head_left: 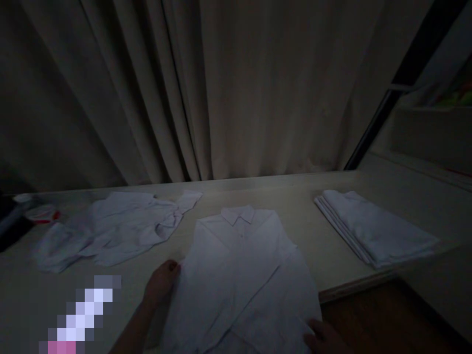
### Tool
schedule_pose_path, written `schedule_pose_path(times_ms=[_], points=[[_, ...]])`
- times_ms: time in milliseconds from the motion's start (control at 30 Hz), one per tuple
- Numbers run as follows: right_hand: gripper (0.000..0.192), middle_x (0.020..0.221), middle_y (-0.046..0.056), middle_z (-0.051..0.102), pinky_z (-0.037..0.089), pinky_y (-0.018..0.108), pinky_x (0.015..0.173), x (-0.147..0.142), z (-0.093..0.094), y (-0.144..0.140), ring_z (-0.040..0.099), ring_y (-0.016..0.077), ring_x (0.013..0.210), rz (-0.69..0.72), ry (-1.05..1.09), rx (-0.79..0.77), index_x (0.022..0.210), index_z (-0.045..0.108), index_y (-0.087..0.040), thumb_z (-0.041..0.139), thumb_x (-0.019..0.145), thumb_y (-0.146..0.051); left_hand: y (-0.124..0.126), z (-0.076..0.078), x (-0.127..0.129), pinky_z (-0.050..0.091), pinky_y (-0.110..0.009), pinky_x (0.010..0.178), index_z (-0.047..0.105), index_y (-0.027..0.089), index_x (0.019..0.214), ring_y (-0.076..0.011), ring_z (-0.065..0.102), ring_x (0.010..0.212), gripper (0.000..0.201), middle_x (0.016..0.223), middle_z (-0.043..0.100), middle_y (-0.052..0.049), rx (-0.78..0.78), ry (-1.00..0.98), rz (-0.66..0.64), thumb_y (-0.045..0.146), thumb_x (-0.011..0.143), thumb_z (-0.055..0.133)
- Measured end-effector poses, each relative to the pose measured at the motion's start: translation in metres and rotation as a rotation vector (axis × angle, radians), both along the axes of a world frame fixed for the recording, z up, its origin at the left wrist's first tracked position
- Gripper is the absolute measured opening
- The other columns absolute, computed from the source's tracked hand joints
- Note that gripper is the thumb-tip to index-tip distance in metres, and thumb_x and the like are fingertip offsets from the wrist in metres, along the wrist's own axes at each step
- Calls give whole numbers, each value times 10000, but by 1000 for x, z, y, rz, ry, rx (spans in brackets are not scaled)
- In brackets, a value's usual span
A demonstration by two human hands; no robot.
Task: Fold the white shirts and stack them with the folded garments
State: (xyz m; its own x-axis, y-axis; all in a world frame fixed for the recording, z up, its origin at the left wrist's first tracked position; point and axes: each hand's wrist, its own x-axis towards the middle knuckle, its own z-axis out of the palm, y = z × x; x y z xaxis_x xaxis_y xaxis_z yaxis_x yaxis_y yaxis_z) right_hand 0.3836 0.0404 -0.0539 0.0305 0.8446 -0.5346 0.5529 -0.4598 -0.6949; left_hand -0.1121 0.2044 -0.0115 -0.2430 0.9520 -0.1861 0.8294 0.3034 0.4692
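A white collared shirt [247, 255] lies front up on the pale table, its collar toward the curtain and its lower part running out of the bottom of the view. My left hand [162, 280] pinches the shirt's left edge, at the sleeve side. Low on the right, my right hand [322, 337] has its fingers closed on the shirt's other edge; part of this hand is cut off by the frame. A diagonal fold crosses the shirt's lower front.
Crumpled white clothing [125, 228] lies at the left. A stack of folded white garments [372, 226] sits at the right, near the table's edge [357, 286]. Beige curtains [280, 88] hang behind. At far left is a red-and-white item [43, 214]. Something pixelated covers the lower left.
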Motion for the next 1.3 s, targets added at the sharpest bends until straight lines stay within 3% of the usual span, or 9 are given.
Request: schedule_pose_path(times_ms=[200, 367, 433, 533, 667, 767, 867, 1033, 1300], points=[[604, 1120, 107, 636, 446, 299, 876, -2, 18, 1, 591, 225, 1009, 129, 19, -54, 1123, 612, -158, 484, 718, -587, 13, -5, -13, 486, -299, 747, 633, 184, 798, -224, 663, 873, 335, 924, 720, -96, -40, -44, 60, 407, 762, 386], [538, 1093, 117, 642, 433, 344, 894, 1, 11, -1, 584, 241, 1008, 163, -77, -32, 1099, 618, -156, 465, 749, -534, 12, 14, -8, 467, -351, 655, 610, 189, 713, -282, 660, 787, 274, 819, 707, -123, -61, 35, 124, 398, 725, 433], [507, 1062, 102, 650, 427, 347, 901, 4, 7, -2, 577, 245, 1014, 158, -85, -20, 1057, 631, -177, 488, 742, -548, -5, 25, 1, 451, -340, 656, 594, 208, 804, -268, 653, 811, 288, 869, 701, -101, -26, 60, 130, 412, 763, 395], [460, 971, 83, 662, 444, 331, 855, 6, 5, -1, 588, 232, 950, 188, -43, -15, 984, 642, -193, 501, 734, -553, -53, 30, 20, 446, -304, 692, 573, 235, 838, -219, 651, 820, 346, 871, 699, -57, -28, -5, 56, 483, 820, 332], [461, 787, 52, 641, 465, 297, 694, 4, 8, -2, 585, 184, 733, 242, 17, -44, 966, 630, -189, 457, 757, -563, -120, 13, 39, 456, -293, 728, 591, 219, 840, -208, 651, 825, 367, 889, 703, -55, -156, -180, -27, 542, 777, 428], [457, 772, 39, 632, 443, 272, 631, 3, 10, -5, 565, 159, 682, 235, 37, -12, 928, 622, -194, 451, 767, -586, -142, -2, 43, 455, -299, 781, 590, 190, 917, -210, 641, 877, 402, 960, 690, -80, -162, -209, 3, 535, 766, 448], [453, 742, 39, 627, 425, 268, 601, 4, 10, -8, 559, 156, 663, 239, 52, 4, 871, 611, -191, 445, 773, -601, -142, -12, 42, 453, -310, 747, 577, 174, 953, -210, 628, 820, 367, 905, 676, -83, -156, -139, -20, 461, 744, 484], [492, 733, 36, 628, 408, 268, 596, 11, 7, -13, 566, 157, 653, 204, 73, 19, 879, 595, -195, 432, 768, -645, -134, -19, 44, 438, -303, 676, 549, 196, 733, -191, 597, 716, 181, 746, 635, -46, -84, -119, -33, 369, 709, 500], [447, 678, 24, 605, 406, 276, 628, 31, 7, -3, 562, 160, 651, 197, 58, 90, 822, 582, -194, 398, 805, -601, -139, -12, 40, 499, -323, 741, 582, 176, 907, -234, 657, 868, 438, 914, 701, -91, -91, -284, 88, 534, 692, 448]])
